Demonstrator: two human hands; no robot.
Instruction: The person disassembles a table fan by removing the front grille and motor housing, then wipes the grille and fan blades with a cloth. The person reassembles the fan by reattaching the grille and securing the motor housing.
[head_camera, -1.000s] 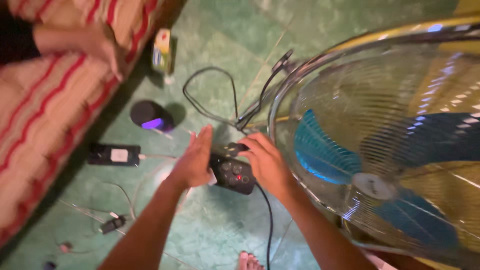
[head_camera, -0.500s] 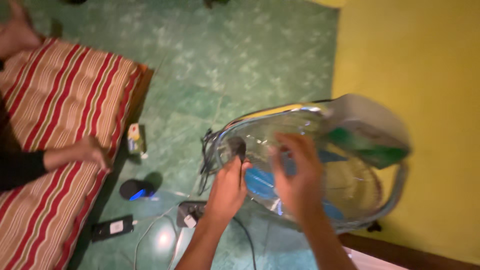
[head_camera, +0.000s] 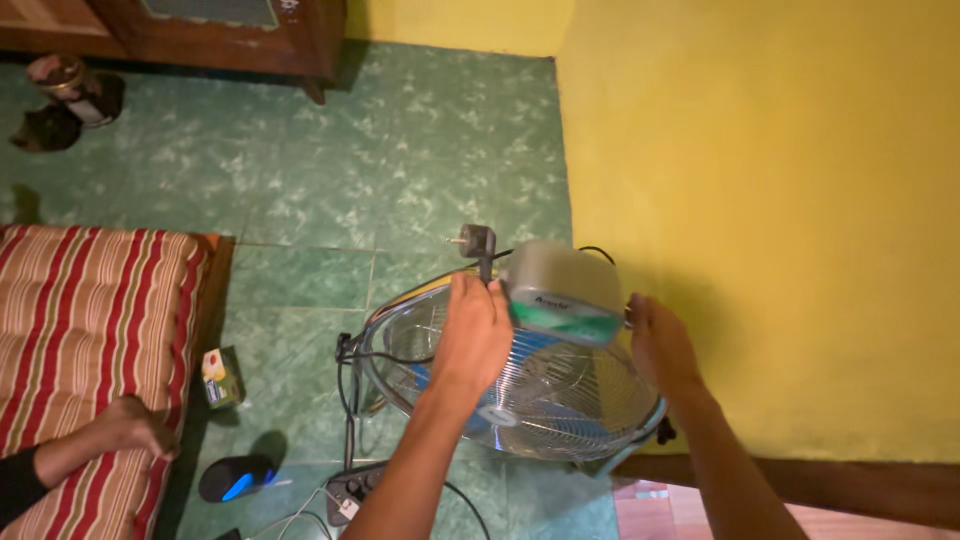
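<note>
A floor fan (head_camera: 545, 400) with a chrome wire cage and blue blades stands tilted near the yellow wall, its grey motor housing (head_camera: 562, 285) on top. My left hand (head_camera: 475, 335) grips the top rim of the cage beside the housing, and the fan's black plug (head_camera: 476, 240) sticks up just above its fingers. My right hand (head_camera: 658, 345) holds the cage's right edge next to the housing. A black cord (head_camera: 352, 360) hangs down the fan's left side.
A striped red and cream mattress (head_camera: 85, 330) lies at the left, with another person's hand (head_camera: 135, 425) resting on it. A small yellow-green box (head_camera: 222, 377), a dark oval speaker (head_camera: 235, 478) and a black power strip (head_camera: 355, 487) sit on the green floor. Dark wooden furniture (head_camera: 230, 30) stands at the back.
My hands left the black power strip on the floor and moved up onto the fan's cage. The view rose, and the fan now stands by the yellow wall with its plug raised.
</note>
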